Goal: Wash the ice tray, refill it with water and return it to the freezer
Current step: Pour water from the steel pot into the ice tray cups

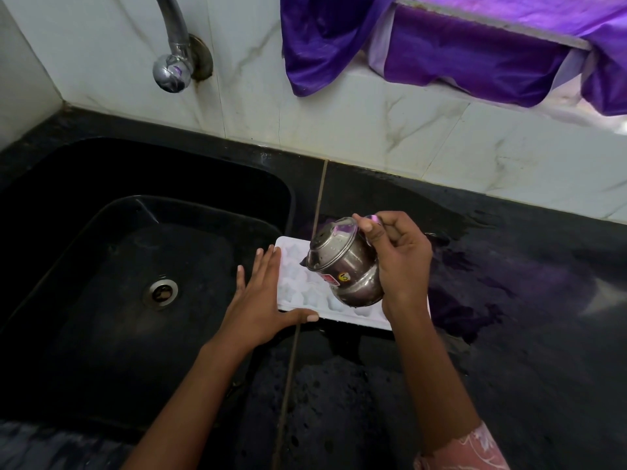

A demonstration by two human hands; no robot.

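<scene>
On the black counter [509, 334], right at its edge beside the sink [101, 266], the white ice tray [305, 296] is lying flat with its star-shaped cells facing up. Your left hand [261, 303] is spreading flat, fingers straight, bracing the tray's sink-side end, thumb along its near rim. Your right hand [398, 256] is gripping a small steel pot [342, 262], tilting its mouth down toward the cells; whether water is pouring, you cannot tell

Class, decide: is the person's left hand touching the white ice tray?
Touching. The head view shows the left hand laid flat against the ice tray, fingers along its left edge, thumb pressed on its near rim.
</scene>
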